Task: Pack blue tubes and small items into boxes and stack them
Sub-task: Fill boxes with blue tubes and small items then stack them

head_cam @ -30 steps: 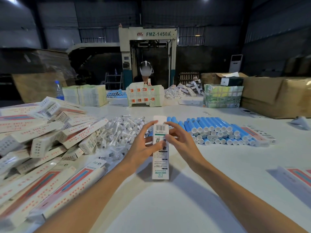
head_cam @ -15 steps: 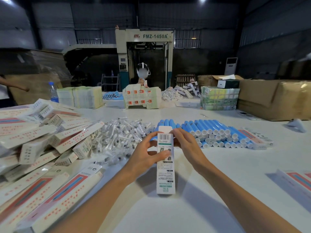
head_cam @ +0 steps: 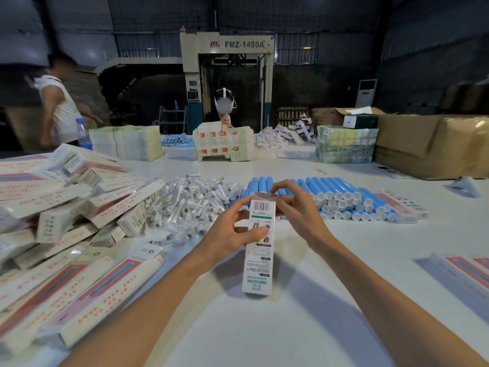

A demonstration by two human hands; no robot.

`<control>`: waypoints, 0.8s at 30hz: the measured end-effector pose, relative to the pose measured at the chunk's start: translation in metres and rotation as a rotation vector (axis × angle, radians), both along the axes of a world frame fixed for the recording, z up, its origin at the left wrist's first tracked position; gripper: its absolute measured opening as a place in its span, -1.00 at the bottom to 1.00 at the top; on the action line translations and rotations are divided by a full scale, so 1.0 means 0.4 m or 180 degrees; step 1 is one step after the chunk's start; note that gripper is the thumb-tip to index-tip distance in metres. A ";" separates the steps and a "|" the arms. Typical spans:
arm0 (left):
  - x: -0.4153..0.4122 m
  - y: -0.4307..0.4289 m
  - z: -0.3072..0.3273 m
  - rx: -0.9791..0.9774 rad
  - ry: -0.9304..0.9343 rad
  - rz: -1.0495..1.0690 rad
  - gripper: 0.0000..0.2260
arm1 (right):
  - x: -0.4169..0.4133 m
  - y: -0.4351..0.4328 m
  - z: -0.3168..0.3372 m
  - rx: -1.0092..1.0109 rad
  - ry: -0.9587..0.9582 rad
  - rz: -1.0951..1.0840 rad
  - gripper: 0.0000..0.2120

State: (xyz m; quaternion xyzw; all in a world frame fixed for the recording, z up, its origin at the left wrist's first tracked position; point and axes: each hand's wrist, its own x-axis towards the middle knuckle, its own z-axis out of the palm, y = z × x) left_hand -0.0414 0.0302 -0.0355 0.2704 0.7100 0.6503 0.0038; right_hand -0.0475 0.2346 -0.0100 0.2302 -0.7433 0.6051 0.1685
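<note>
Since half a second ago, the flap [head_cam: 264,196] that stood straight up from the box [head_cam: 258,260] is bent down under the right fingers, and a blurred person [head_cam: 59,102] in a white top has come into view at the far left, where only an arm showed before.

Head view: the box stands upright at the table's [head_cam: 264,335] middle, barcode side toward the camera, and its lower end looks to rest on the white top. The left hand [head_cam: 230,235] grips its upper half, thumb pressed on the printed front and fingers curled round the left edge. The right hand [head_cam: 296,207] arches over the top end, fingertips curled onto the flap and pinching it. Just behind the hands lie the tubes [head_cam: 344,194], blue with white caps, stacked in rows with the caps toward the camera. Left of them, touching their edge, is a loose mound of small items [head_cam: 190,202] in clear wrap. A heap of boxes [head_cam: 68,207], white with red print, fills the left side of the table. At the far edge a worker [head_cam: 225,107] sits behind printed sheets [head_cam: 223,144], with a machine [head_cam: 227,46] marked FMZ-1450A at the back. A bottle [head_cam: 83,133] stands far left and brown cartons [head_cam: 428,144] far right.
</note>
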 end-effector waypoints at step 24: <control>0.013 0.005 0.006 0.0033 -0.0033 -0.0160 -0.25 | -0.005 0.060 0.047 -0.0754 -0.1280 0.0610 -0.82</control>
